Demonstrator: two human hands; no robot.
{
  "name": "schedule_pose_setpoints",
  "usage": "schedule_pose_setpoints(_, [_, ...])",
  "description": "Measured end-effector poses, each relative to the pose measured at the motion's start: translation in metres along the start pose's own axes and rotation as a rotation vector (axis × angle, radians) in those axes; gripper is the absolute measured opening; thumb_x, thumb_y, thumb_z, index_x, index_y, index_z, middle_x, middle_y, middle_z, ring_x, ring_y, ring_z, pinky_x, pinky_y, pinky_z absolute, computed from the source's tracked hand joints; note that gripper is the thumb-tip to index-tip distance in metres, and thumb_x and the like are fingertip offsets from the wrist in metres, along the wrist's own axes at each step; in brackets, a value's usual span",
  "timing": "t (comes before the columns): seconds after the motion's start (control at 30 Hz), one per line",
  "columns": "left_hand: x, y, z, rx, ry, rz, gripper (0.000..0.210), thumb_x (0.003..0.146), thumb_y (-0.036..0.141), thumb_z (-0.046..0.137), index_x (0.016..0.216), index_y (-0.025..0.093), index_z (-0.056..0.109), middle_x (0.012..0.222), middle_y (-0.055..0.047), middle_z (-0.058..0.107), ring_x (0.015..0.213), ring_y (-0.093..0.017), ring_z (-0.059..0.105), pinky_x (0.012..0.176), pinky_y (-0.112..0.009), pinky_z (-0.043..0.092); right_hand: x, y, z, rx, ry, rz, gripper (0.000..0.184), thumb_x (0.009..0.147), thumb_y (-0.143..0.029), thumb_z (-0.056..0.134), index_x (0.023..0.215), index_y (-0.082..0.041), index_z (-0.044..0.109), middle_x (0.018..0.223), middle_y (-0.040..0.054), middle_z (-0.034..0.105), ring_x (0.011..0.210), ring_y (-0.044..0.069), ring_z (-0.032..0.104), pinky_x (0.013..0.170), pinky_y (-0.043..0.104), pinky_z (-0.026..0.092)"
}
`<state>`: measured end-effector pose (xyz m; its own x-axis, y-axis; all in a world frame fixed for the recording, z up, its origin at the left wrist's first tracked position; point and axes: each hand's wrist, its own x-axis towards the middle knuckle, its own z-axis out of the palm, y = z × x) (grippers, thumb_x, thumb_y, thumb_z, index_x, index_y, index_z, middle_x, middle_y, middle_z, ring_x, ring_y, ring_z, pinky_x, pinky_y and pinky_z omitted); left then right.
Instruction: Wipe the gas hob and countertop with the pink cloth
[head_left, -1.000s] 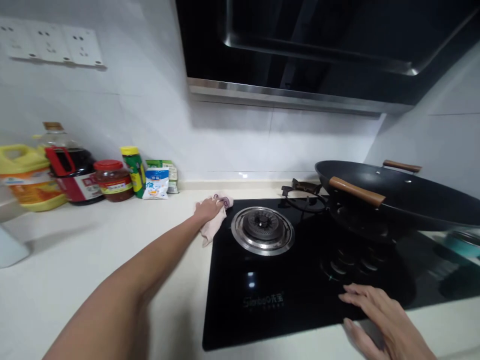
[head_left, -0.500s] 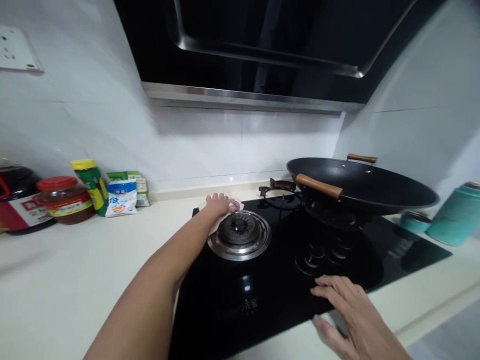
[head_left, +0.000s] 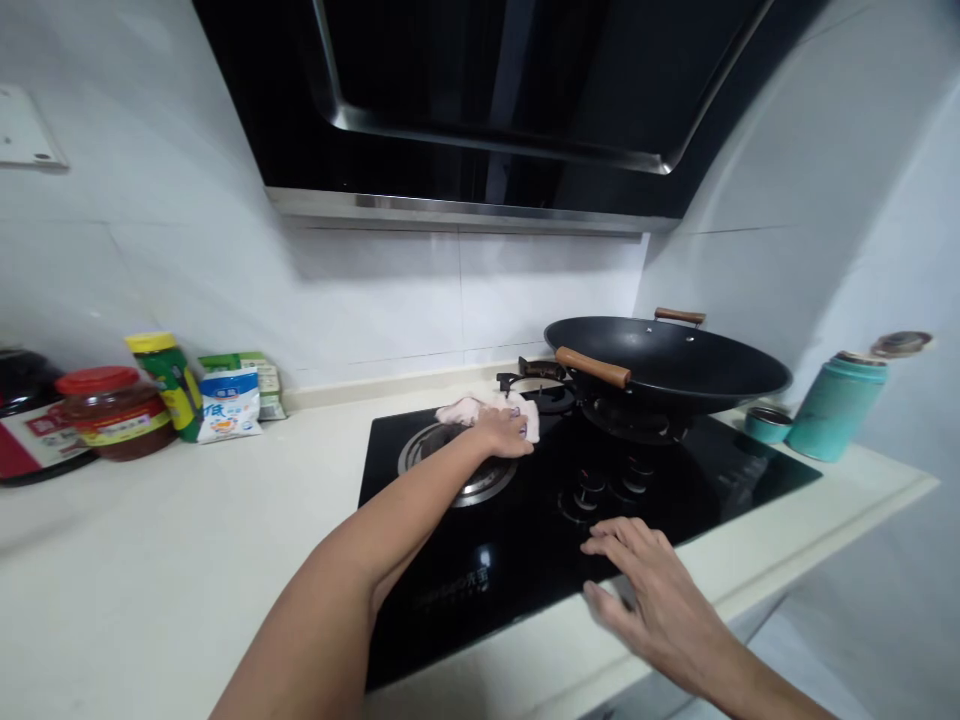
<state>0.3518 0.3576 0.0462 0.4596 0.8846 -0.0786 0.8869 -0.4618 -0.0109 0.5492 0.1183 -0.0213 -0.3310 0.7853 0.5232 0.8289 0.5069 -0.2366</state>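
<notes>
While the left hand (head_left: pixel 505 432) lies palm-down on it — clamped or not, I cannot tell — the cloth (head_left: pixel 459 409) stretches left-to-right near the back edge of the hob (head_left: pixel 529 545). By the front edge, the right hand (head_left: pixel 643 588) angles leftward, thumb and fingers apart.

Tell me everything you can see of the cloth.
The cloth is pale pinkish-white, soft-looking fabric with purple markings near its right end. It lies crumpled over the far side of the left burner on the black cooktop. The left hand rests on it, hiding part.
</notes>
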Motion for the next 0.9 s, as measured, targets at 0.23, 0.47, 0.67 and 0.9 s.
schedule_pose_setpoints(0.23, [-0.049, 0.049, 0.008, -0.057, 0.029, 0.150, 0.068, 0.090, 0.062, 0.040, 0.149, 0.030, 0.048, 0.158, -0.010, 0.045, 0.146, -0.037, 0.036, 0.120, -0.053, 0.025, -0.001, 0.003, 0.000, 0.026, -0.011, -0.009, 0.021, 0.095, -0.035, 0.058, 0.113, -0.026, 0.065, 0.120, 0.0082, 0.064, 0.112, 0.025, 0.058, 0.091, 0.044, 0.047])
schedule_pose_setpoints(0.47, [-0.108, 0.062, 0.007, -0.088, 0.163, 0.194, 0.044, 0.088, 0.050, 0.047, 0.109, 0.021, 0.074, 0.126, -0.012, 0.067, 0.119, -0.030, 0.061, 0.104, -0.039, 0.044, -0.002, 0.005, 0.002, 0.032, 0.008, -0.016, 0.023, 0.094, -0.035, 0.056, 0.112, -0.026, 0.067, 0.117, 0.0085, 0.066, 0.107, 0.025, 0.060, 0.092, 0.044, 0.046])
schedule_pose_setpoints(0.67, [-0.159, 0.056, 0.011, -0.104, 0.195, 0.136, 0.043, 0.086, 0.053, 0.050, 0.094, 0.018, 0.077, 0.117, -0.012, 0.072, 0.113, -0.031, 0.064, 0.097, -0.039, 0.047, -0.005, 0.003, 0.001, 0.007, -0.004, -0.018, 0.026, 0.095, -0.036, 0.054, 0.115, -0.025, 0.067, 0.119, 0.0078, 0.065, 0.108, 0.024, 0.058, 0.092, 0.042, 0.044])
schedule_pose_setpoints(0.9, [-0.264, 0.025, 0.016, -0.128, 0.212, 0.106, 0.037, 0.082, 0.058, 0.059, 0.084, 0.022, 0.069, 0.104, -0.007, 0.073, 0.103, -0.027, 0.064, 0.094, -0.037, 0.048, -0.007, 0.001, 0.000, 0.038, -0.021, 0.005, 0.028, 0.096, -0.040, 0.052, 0.114, -0.025, 0.067, 0.120, 0.0070, 0.065, 0.110, 0.024, 0.056, 0.095, 0.043, 0.042])
